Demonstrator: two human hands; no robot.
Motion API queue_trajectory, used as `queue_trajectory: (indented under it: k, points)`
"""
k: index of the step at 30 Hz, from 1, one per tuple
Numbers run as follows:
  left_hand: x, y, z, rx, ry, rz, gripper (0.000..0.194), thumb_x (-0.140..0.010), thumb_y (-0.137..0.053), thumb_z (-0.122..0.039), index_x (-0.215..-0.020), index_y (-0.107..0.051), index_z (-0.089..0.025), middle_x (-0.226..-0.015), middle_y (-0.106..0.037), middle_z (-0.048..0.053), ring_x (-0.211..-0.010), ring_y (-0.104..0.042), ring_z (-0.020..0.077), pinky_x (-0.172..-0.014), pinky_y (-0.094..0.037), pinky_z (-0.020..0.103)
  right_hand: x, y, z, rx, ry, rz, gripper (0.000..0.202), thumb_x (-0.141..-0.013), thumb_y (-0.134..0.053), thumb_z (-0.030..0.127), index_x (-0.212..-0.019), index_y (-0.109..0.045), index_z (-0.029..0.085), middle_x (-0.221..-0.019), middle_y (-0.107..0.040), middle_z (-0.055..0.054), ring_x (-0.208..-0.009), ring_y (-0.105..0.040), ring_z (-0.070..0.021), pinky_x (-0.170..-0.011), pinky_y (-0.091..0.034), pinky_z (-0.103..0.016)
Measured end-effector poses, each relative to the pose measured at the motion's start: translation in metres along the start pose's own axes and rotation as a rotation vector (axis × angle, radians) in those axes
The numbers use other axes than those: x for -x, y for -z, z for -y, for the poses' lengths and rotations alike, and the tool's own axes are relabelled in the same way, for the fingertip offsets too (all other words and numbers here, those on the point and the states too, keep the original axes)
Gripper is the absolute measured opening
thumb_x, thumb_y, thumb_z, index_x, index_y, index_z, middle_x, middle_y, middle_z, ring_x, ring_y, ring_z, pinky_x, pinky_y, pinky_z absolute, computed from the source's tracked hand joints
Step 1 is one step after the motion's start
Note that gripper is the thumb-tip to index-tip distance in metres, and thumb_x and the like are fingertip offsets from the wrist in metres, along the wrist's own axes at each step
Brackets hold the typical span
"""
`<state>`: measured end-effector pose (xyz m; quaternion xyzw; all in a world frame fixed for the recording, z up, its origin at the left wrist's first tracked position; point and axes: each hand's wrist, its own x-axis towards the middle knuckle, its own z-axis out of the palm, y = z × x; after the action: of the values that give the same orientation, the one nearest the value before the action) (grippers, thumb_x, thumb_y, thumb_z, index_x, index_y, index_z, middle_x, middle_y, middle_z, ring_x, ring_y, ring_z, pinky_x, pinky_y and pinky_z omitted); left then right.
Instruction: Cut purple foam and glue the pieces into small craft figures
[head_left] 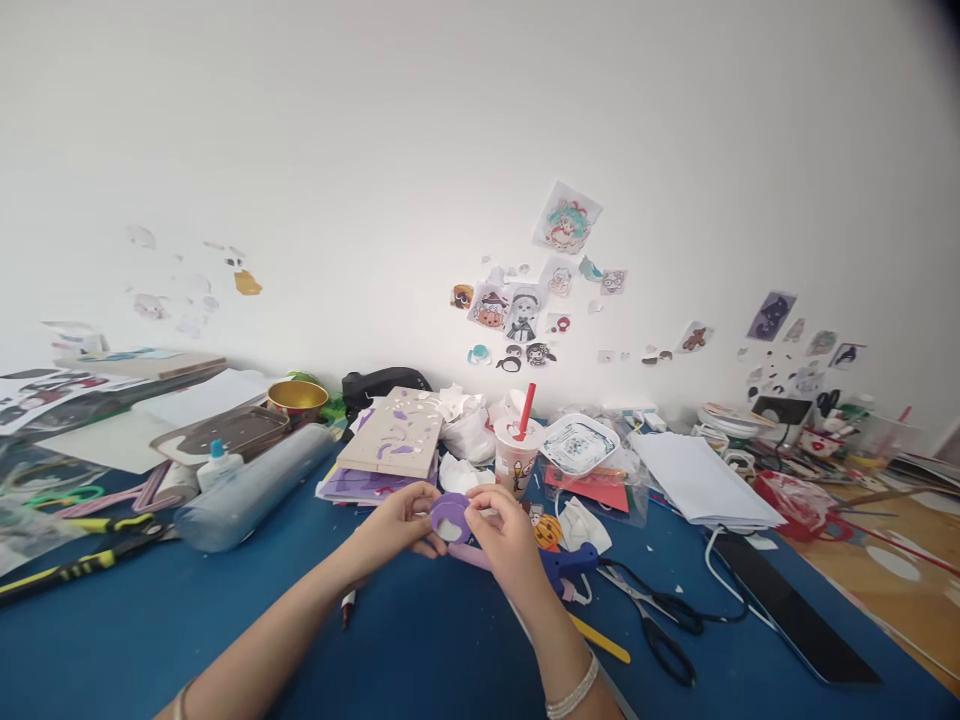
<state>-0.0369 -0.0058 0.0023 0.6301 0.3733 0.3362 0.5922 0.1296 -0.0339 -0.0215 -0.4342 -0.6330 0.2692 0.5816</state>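
Note:
Both hands meet over the blue table mat, holding a small purple foam cut-out with a white patch in its middle. My left hand pinches its left edge between thumb and fingers. My right hand grips its right side; a bracelet sits on that wrist. A lilac strip lies just under the hands. Beyond them stand a plastic cup with a red straw and a cardboard piece with purple scraps.
Black scissors and a yellow stick lie right of my right forearm, beside a blue glue gun. A dark tablet and white paper stack sit further right. A clear cylinder, glue bottle and pliers lie left.

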Motion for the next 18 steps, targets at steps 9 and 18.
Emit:
queue_trajectory:
  k: [9, 18]
  points:
    - [0.0024, -0.0085, 0.0018, 0.074, 0.006, 0.054, 0.042, -0.068, -0.067, -0.037, -0.099, -0.047, -0.017, -0.085, -0.066, 0.003, -0.074, -0.069, 0.0204, -0.069, -0.053, 0.031, -0.0059, 0.0026, -0.0083, 0.139, -0.079, -0.001, 0.014, -0.077, -0.047, 0.028, -0.073, -0.056, 0.019, -0.072, -0.06, -0.003, -0.069, -0.057, -0.0164, -0.058, -0.044, -0.025]
    - [0.0035, -0.011, -0.0001, 0.14, 0.018, 0.022, 0.042, -0.064, -0.068, -0.027, -0.1, -0.049, -0.017, -0.088, -0.065, 0.002, -0.077, -0.069, 0.0215, -0.073, -0.052, 0.031, -0.0048, 0.0037, -0.0053, 0.142, -0.106, 0.054, 0.014, -0.078, -0.045, 0.029, -0.074, -0.053, 0.018, -0.069, -0.059, -0.001, -0.065, -0.056, -0.015, -0.058, -0.043, -0.023]
